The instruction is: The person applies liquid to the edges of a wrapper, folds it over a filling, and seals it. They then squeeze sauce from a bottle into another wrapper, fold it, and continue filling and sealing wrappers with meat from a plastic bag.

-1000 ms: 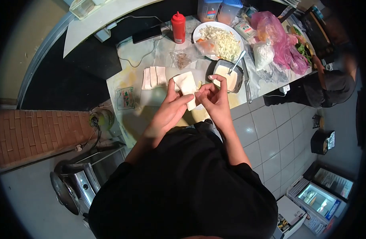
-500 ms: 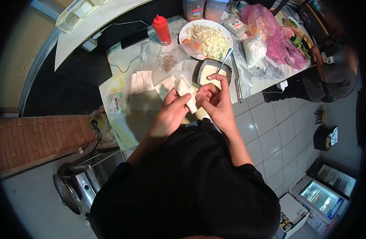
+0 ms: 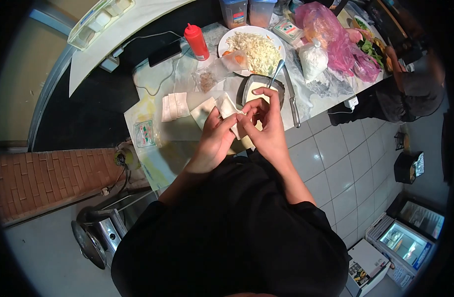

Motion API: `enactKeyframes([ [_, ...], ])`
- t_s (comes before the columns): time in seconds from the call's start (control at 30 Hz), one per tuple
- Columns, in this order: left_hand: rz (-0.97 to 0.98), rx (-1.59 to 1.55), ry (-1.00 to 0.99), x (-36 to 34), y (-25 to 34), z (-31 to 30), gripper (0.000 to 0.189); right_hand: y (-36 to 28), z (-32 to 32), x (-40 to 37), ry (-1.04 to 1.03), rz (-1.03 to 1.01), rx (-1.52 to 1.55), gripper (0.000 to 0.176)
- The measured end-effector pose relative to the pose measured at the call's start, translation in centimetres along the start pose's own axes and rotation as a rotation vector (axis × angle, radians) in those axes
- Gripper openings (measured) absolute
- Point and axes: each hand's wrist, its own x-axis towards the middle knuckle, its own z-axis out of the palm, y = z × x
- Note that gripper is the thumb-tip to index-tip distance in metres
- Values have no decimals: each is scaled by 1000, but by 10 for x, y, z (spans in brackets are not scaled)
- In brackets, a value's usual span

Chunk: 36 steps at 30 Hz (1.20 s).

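My left hand (image 3: 211,144) holds a folded pale dough wrapper (image 3: 228,105), thumb on top and fingers beneath. The thumb and fingertips of my right hand (image 3: 267,129) pinch the wrapper's right edge, close to my left thumb. Behind it, a flat wrapper (image 3: 202,110) lies on the table, with a row of overlapping folded wrappers (image 3: 175,107) to the left. Just beyond my right hand stands a dark square bowl (image 3: 281,90) of creamy pale liquid, a spoon (image 3: 277,72) leaning in it.
A knife (image 3: 293,101) lies right of the bowl. Farther back are a plate (image 3: 223,45) of shredded cabbage (image 3: 260,52), a red squeeze bottle (image 3: 196,42), a phone (image 3: 164,53) and a bag of white powder (image 3: 313,60). Another person (image 3: 410,91) stands at the far right.
My right fingers have moved left against the wrapper, closer to my left thumb, and now cover more of its edge. The view has shifted slightly.
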Motion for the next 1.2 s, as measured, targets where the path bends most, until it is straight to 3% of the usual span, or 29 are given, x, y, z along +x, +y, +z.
enactKeyframes([
  [0.93, 27, -86, 59, -4, -4, -18, 45, 9, 9, -9, 2, 29, 115, 44],
  [1.2, 50, -107, 88, 4, -8, -28, 32, 22, -5, -11, 22, 19, 68, 43],
])
